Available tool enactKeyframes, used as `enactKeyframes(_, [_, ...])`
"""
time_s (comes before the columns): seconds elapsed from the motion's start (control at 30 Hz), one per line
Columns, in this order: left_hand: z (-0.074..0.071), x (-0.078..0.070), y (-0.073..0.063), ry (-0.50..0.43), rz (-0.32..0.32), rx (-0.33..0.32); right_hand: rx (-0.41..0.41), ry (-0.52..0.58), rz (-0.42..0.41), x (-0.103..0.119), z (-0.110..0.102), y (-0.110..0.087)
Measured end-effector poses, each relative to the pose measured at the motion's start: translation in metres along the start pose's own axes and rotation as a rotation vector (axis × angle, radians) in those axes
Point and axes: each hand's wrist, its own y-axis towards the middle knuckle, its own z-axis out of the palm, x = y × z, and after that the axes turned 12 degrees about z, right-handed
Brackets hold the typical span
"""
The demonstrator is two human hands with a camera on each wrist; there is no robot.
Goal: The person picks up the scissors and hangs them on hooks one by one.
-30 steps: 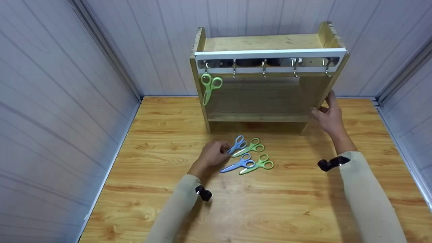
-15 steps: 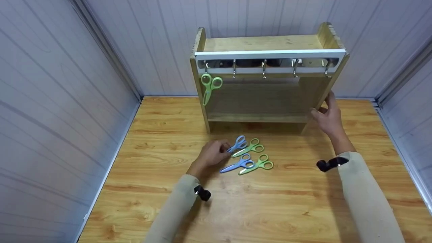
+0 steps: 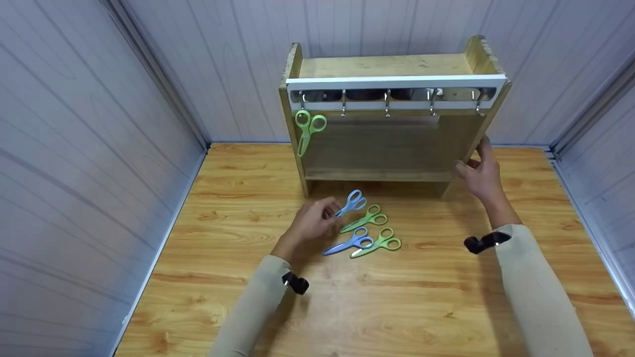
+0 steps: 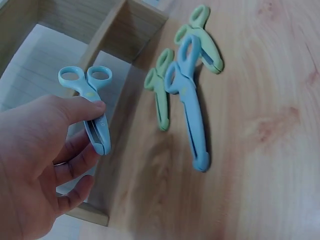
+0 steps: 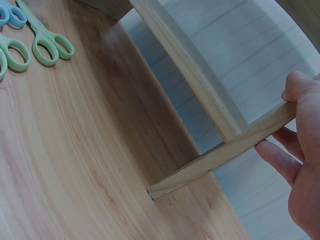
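Observation:
My left hand (image 3: pixel 313 218) pinches a pair of blue scissors (image 4: pixel 95 107) by the blade end between thumb and fingers, handle loops pointing away. Beside it on the table lie another pair of blue scissors (image 3: pixel 351 241) and two pairs of green scissors, one farther back (image 3: pixel 366 219) and one nearer (image 3: pixel 379 243). My right hand (image 3: pixel 483 178) grips the right side panel of a wooden shelf (image 3: pixel 377 175), thumb on one face and fingers on the other. Another pair of green scissors (image 3: pixel 307 130) hangs by a loop from the leftmost hook of the rack.
A white-framed rack (image 3: pixel 397 82) with several metal hooks (image 3: pixel 387 104) runs along the shelf's upper front. The shelf stands on a wood-grain table (image 3: pixel 421 297). Pale panelled walls (image 3: pixel 238 74) enclose it at the back and both sides.
My left hand has lifted the blue scissors and moved them slightly away from me, apart from the other scissors. My right hand keeps its hold on the shelf.

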Motion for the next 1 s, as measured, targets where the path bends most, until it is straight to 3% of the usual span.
enactKeyframes(0.17, [-0.005, -0.007, 0.001, 0.032, 0.037, -0.015, 0.004, 0.005, 0.006, 0.0, 0.001, 0.001])
enactKeyframes(0.43, [-0.013, -0.014, 0.002, 0.007, 0.029, -0.035, 0.003, 0.012, -0.03, 0.0, 0.002, 0.002])
enactKeyframes(0.57, [-0.017, -0.011, 0.003, -0.011, 0.049, -0.039, -0.007, 0.003, -0.034, 0.0, 0.002, 0.002])
enactKeyframes(0.6, [-0.012, 0.005, 0.006, -0.021, 0.078, -0.047, -0.006, 0.0, -0.031, 0.0, 0.002, 0.002])
enactKeyframes(0.7, [-0.017, 0.005, 0.006, -0.038, 0.09, -0.055, 0.0, 0.001, -0.018, 0.001, 0.001, 0.001])
enactKeyframes(0.8, [-0.021, 0.0, 0.007, -0.034, 0.092, -0.062, 0.0, 0.0, -0.015, 0.001, 0.001, 0.001])
enactKeyframes(0.83, [-0.029, -0.017, 0.004, -0.028, 0.07, -0.059, -0.001, 0.0, -0.015, 0.001, 0.001, 0.001])
enactKeyframes(1.0, [-0.034, -0.029, 0.005, 0.024, 0.073, -0.078, 0.004, 0.014, -0.014, 0.001, 0.001, -0.001])
